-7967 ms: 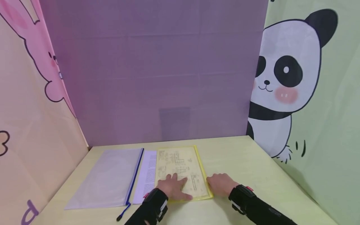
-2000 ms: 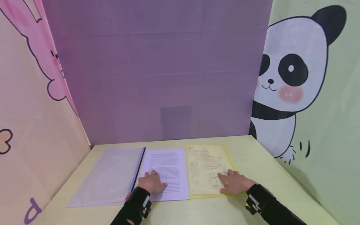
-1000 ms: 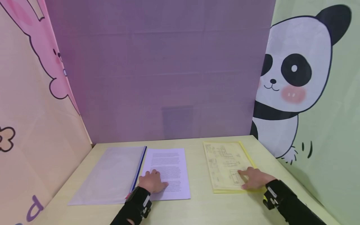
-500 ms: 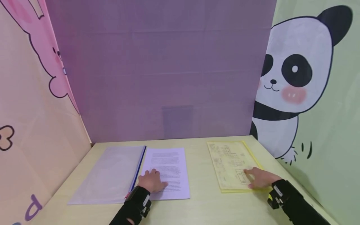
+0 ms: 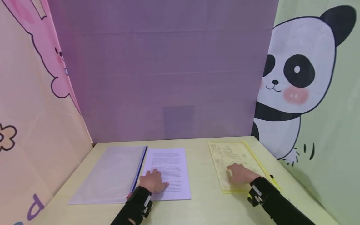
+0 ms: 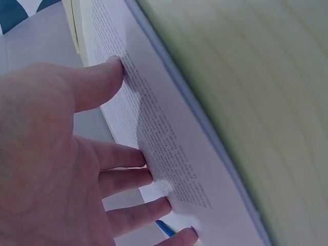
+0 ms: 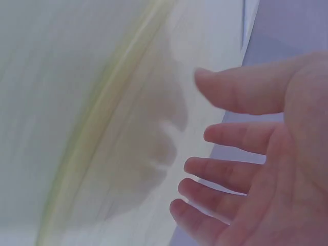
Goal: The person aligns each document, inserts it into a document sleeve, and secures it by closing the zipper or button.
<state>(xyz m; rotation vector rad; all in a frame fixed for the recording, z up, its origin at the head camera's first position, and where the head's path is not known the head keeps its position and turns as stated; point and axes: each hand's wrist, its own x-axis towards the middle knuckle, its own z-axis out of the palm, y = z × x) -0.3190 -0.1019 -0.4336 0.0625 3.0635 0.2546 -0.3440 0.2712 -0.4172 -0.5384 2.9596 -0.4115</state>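
The fingertips of my left hand [image 5: 153, 182] rest spread on white printed paper [image 5: 172, 161] in the middle of the table. In the left wrist view, the thumb and fingers reach to the lines of text. My right hand [image 5: 240, 174] is over a yellow-edged clear zip file bag [image 5: 220, 156] at the right, with a sheet of drawings visible through it. Nothing is in that hand; in the right wrist view its fingers are extended and cast a shadow below. A black-and-yellow zip pull [image 5: 272, 177] shows at the bag's right edge.
A larger clear zip file bag [image 5: 109, 178] with a blue zip edge lies flat at the left, its edge beside the printed paper. A purple panel [image 5: 180, 78] rises behind the pale wooden table [image 5: 199, 209]. Cartoon-printed cloth walls [image 5: 292, 72] flank both sides.
The yellow-edged file bag has slid right, off the printed paper. My right hand has come off its right edge and moved left over it. My left hand went from the bag to the paper.
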